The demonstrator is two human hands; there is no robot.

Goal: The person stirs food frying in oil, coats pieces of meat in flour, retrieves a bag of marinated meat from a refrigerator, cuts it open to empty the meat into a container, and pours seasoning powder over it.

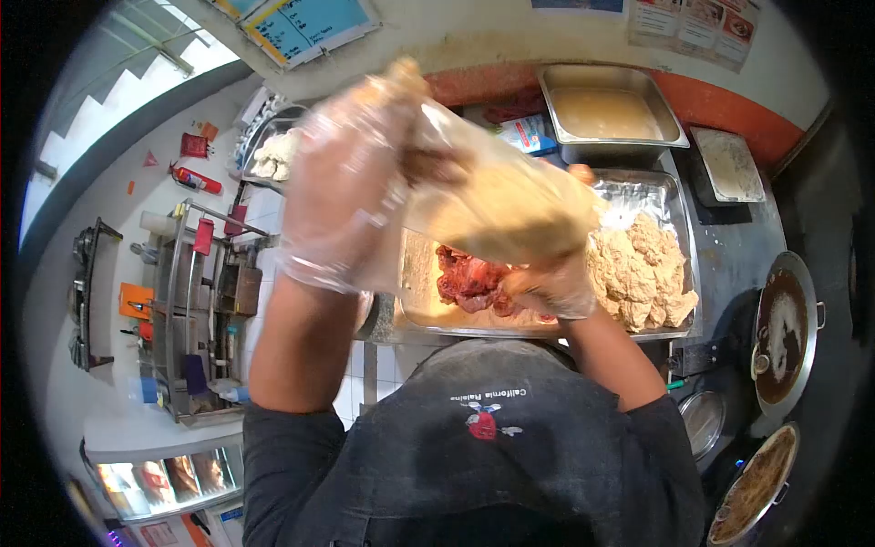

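A clear plastic bag [501,187] of tan flour-like powder hangs tilted between my hands, blurred by motion. My left hand [342,173], in a loose clear plastic glove, is closed on its upper left end. Lower down on the right, my gloved right hand [556,287] grips the bag's other end. Directly below is a metal tray [447,331] with tan powder in it. Raw red meat pieces [469,281] lie on that powder, partly hidden by the bag and my right hand. Flour-coated pieces [643,273] are heaped at the right, beside crumpled foil [633,201].
Behind stands a deep metal pan [611,109] of cloudy tan liquid. A lidded metal container [726,164] sits at the back right. Two pans of oil, one foaming [784,333] and one browner [752,488], are at the far right, near a strainer [704,424]. White pieces [273,155] fill a left tray.
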